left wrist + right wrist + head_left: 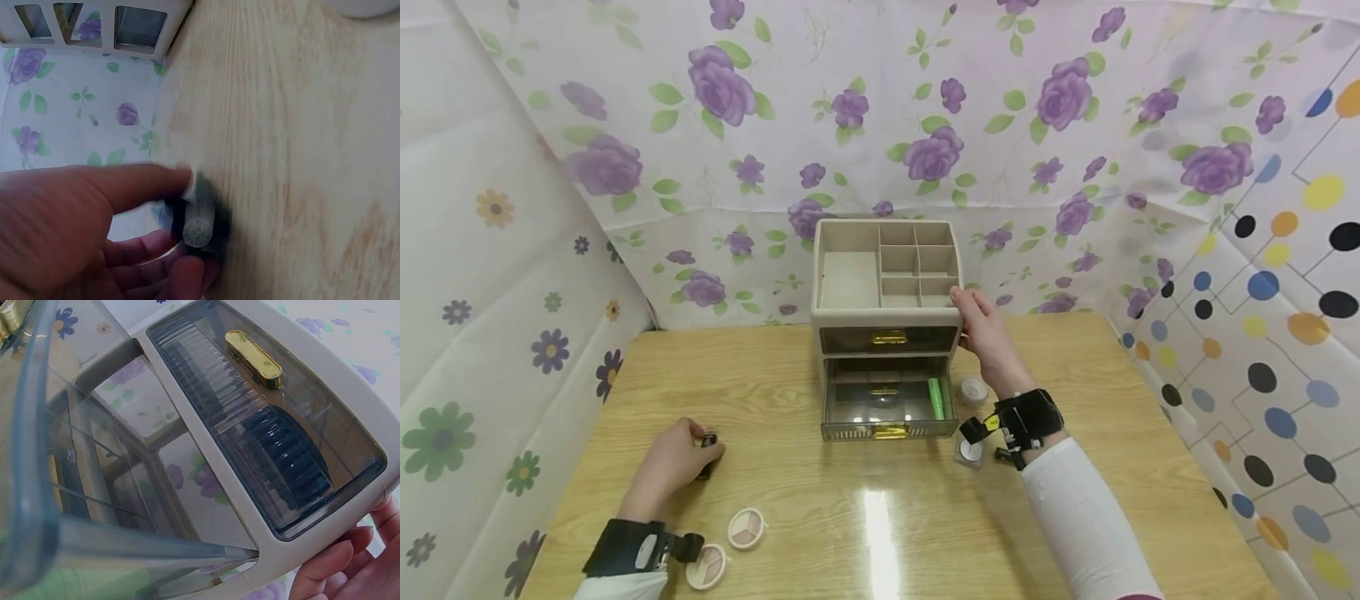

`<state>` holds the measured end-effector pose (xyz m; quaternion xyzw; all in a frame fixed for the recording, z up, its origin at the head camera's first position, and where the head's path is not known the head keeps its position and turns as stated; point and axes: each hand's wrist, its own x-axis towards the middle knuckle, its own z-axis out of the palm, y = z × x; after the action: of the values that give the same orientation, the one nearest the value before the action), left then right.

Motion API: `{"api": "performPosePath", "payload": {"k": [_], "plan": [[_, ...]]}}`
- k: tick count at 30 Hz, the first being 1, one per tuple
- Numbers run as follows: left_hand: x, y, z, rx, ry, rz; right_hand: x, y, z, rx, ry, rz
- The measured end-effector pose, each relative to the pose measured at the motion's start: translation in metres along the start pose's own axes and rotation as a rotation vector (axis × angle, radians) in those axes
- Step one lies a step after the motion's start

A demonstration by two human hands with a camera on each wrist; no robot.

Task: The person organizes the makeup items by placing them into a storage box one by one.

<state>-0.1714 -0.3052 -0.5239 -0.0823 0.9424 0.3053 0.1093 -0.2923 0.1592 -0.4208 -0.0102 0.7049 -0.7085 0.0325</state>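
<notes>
My left hand (668,458) is low over the left part of the table, thumb and fingers pinching a small dark cosmetic tube (707,454). In the left wrist view, this cosmetic tube (199,230) is blurred and shows a pale round end with printed marks. My right hand (988,337) grips the right side of a beige cosmetics organizer (850,318), thumb at its top edge. In the right wrist view, fingers (331,562) curl around the organizer's side. The organizer's lower smoky drawer (850,417) is pulled out, with a green tube (936,398) inside; its upper drawer (850,339) is closed.
Two round three-colour palettes, one palette (747,529) above the other palette (706,567), lie near my left wrist. Right of the drawer are a round white container (973,391), a clear case (969,452) and a small black item (1003,454). Flowered cloth (760,167) hangs behind.
</notes>
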Motion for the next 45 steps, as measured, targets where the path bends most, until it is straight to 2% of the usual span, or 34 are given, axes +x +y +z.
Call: {"api": "performPosePath", "payload": {"k": [9,19,31,45], "plan": [[-0.0016,-0.0061,0.0061,-0.041,0.014,-0.017,-0.0010,0.0024,0.0009,0.010,0.013,0.003],[0.0045,-0.0093,0.0036,-0.050,0.027,-0.030,0.0014,-0.0005,0.0006,0.016,0.011,-0.003],[0.0029,-0.0094,0.0063,-0.069,0.040,-0.035,0.0014,0.0004,0.0007,0.030,0.016,-0.014],[0.0021,-0.0097,0.0009,-0.074,0.001,-0.038,0.0003,0.0008,0.0005,0.027,0.011,-0.017]]}}
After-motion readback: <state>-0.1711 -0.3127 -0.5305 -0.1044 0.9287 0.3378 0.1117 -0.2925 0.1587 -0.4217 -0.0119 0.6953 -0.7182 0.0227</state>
